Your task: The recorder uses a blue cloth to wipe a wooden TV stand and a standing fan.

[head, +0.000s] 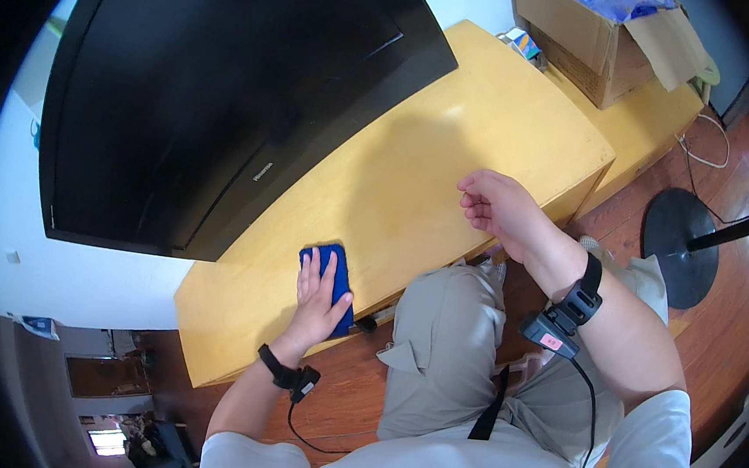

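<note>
My left hand [321, 294] lies flat on a folded blue cloth [342, 285], fingers pointing toward the television and thumb near the cloth's right side. The cloth rests by the front edge of a yellow wooden TV cabinet [417, 191]. Above the cabinet's front edge, further right, my right hand [496, 207] hovers with its fingers loosely curled; nothing shows in it. Behind both hands a large black Hisense television [227, 90] rises at the back of the cabinet, its screen dark.
An open cardboard box [574, 42] holding blue plastic stands on a lower wooden surface [667, 115] at right. Beside it lies a small colourful carton [521, 42]. A round black stand base [676, 251] and a white cable [716, 162] are on the wooden floor [342, 396].
</note>
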